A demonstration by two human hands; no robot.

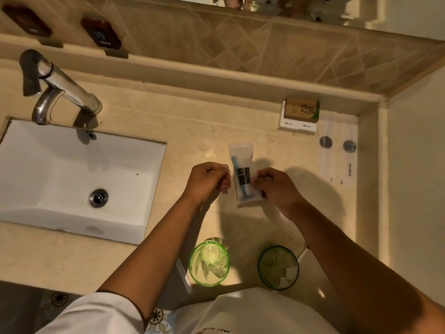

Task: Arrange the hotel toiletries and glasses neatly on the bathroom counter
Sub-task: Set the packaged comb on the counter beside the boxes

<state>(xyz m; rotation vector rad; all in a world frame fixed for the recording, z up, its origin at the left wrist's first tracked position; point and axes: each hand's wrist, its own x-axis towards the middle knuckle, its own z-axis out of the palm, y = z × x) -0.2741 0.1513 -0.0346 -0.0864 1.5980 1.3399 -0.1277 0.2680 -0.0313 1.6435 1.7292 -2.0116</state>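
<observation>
A clear plastic packet (pixel 242 169) with a blue toothbrush and a dark label lies on the beige counter (pixel 192 121). My right hand (pixel 277 186) pinches its right edge. My left hand (pixel 208 180) is curled just left of the packet, and whether it holds anything is unclear. Two green glasses stand near the front edge: a light green one (pixel 208 262) and a darker one (pixel 278 267). A brown box sits on small white boxes (pixel 299 115) at the back right.
A white sink (pixel 72 179) with a chrome tap (pixel 55 85) fills the left. Flat clear packets (pixel 338 150) with round metal pieces lie along the right wall. Hot and cold signs hang on the tiled backsplash.
</observation>
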